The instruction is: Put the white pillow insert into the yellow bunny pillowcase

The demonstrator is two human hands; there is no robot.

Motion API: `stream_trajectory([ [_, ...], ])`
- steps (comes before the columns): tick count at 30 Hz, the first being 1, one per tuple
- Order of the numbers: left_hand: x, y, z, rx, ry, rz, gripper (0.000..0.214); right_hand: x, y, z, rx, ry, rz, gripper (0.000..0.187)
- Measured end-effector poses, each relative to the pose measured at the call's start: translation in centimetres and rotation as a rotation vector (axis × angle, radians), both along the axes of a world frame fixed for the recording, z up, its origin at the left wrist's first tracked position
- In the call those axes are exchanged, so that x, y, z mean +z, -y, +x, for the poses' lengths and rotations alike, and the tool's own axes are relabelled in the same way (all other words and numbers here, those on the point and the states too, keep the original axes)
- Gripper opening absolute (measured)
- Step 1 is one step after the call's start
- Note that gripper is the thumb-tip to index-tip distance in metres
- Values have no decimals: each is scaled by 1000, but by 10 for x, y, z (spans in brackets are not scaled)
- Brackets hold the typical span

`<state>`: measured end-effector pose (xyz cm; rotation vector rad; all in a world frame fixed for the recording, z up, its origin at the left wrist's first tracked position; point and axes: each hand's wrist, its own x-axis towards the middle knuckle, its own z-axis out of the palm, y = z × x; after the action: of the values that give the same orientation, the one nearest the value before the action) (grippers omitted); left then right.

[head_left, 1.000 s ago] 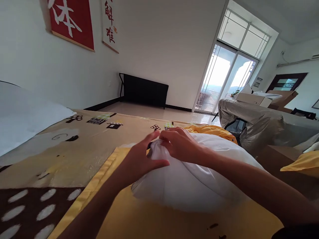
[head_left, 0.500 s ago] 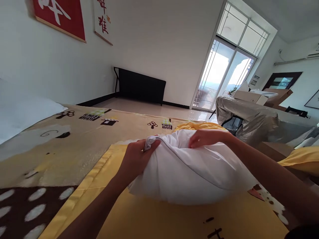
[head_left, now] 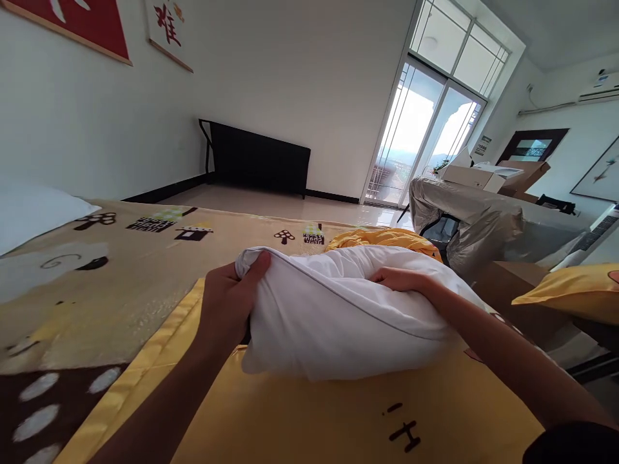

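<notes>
A plump white pillow [head_left: 333, 335] with a piped seam lies before me, its near side bulging over a yellow pillowcase [head_left: 300, 412] printed with dark letters. My left hand [head_left: 229, 293] is closed on the pillow's left corner, thumb on top, pulling the cloth taut. Toward the pillow's middle, my right hand [head_left: 399, 280] is closed on the white fabric, its fingertips partly hidden in a fold. Bunched yellow cloth [head_left: 387, 239] lies just behind the pillow.
Underneath spreads a beige patterned blanket [head_left: 145, 258]. Another white pillow [head_left: 39, 212] lies at the far left. To the right are a yellow cushion [head_left: 575, 290], a cardboard box [head_left: 512, 290] and plastic-covered furniture [head_left: 474, 206]. A black folded panel [head_left: 258, 158] leans by the wall.
My left hand has drawn the pillow's corner left and slightly up, stretching its edge. My right hand stays on the pillow's middle. The view has shifted a little to the right.
</notes>
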<state>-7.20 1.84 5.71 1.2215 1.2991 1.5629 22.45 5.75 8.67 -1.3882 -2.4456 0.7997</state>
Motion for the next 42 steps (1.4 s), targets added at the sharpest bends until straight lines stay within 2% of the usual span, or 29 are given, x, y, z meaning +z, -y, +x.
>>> stream_trajectory([
  [1,-2,-2,0,4,30,-28,50,9,1,-4,-2,29,3,19],
  [2,-4,-5,-1,10,49,-48,51,17,7,-11,-37,55,76,20],
  [4,-6,-7,0,17,37,-65,52,29,34,-35,-190,61,354,23],
  [6,-6,-7,0,36,8,-74,52,28,71,-70,-327,-31,638,30],
  [7,-5,-6,0,46,0,-78,51,23,89,-90,-320,-99,718,38],
  [9,-3,-3,0,40,-3,-82,50,4,112,-124,-192,-163,774,59],
  [10,-3,-2,0,35,-4,-75,50,-6,114,-137,-154,-173,773,70],
  [12,-4,-3,0,30,-12,-46,50,-25,101,-151,-146,-171,786,83],
  [15,-8,-8,-1,27,-17,12,49,-36,54,-148,-118,-121,795,86],
  [17,-11,-12,0,15,-17,35,48,-33,26,-139,-26,-88,739,89],
  [19,-12,-13,1,8,-68,44,48,-28,8,-133,61,-84,644,91],
  [22,-11,-9,2,1,-227,75,49,-27,0,-132,155,-104,547,85],
  [24,-10,-7,3,-1,-335,103,49,-33,-2,-135,185,-112,555,72],
  [27,-11,-4,4,-5,-474,199,40,-48,-3,-138,129,-82,650,48],
  [31,-7,1,3,-72,-577,367,33,-56,0,-132,24,-48,790,41],
  [33,0,7,-1,-101,-569,403,37,-50,6,-124,-48,-97,851,40],
  [35,8,12,-8,-109,-518,431,50,-37,13,-112,-164,-175,914,40],
  [36,12,14,-12,-114,-494,424,54,-29,16,-106,-222,-221,945,40],
  [38,17,15,-17,-162,-478,337,50,-11,21,-95,-309,-318,1008,41],
  [42,16,11,-18,-457,-460,126,41,16,27,-82,-322,-462,1139,42],
])
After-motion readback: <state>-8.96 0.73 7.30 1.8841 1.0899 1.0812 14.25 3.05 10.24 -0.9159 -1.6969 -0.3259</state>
